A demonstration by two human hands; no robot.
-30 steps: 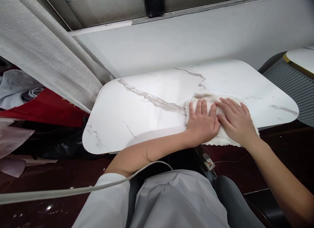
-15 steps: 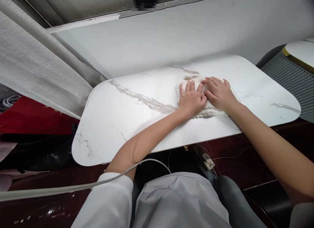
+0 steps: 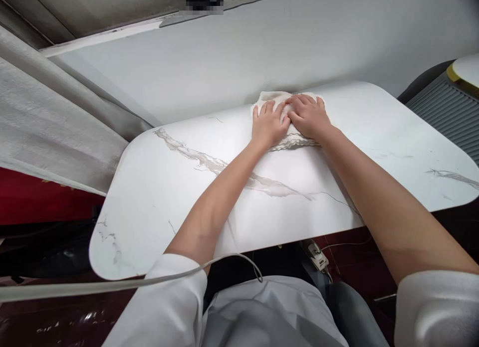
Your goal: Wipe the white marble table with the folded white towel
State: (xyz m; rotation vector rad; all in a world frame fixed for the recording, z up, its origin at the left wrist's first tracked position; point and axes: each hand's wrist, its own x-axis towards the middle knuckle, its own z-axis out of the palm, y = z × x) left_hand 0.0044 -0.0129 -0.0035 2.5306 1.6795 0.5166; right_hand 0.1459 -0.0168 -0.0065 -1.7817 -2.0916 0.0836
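Observation:
A white cloth (image 3: 294, 141) with ruffled edges lies bunched on a white marble-patterned table (image 3: 149, 202), up against the table's far edge by the wall. My left hand (image 3: 268, 123) presses flat on its left part, fingers spread. Beside it my right hand (image 3: 309, 116) rests on the cloth's right part, its fingers stretched forward and slightly apart. The two thumbs nearly meet in the middle. Much of the cloth is hidden under both palms.
A grey-white wall (image 3: 209, 63) runs along the table's far side, and a pale curtain (image 3: 56, 107) hangs at the left. A grey cable (image 3: 112, 286) crosses near my left arm. Below the front edge sits a power strip (image 3: 318, 257); at the right stands a ribbed chair (image 3: 430, 112).
Both hands have slid the cloth away from me and a little left, to the table's far edge. The camera view has shifted slightly too.

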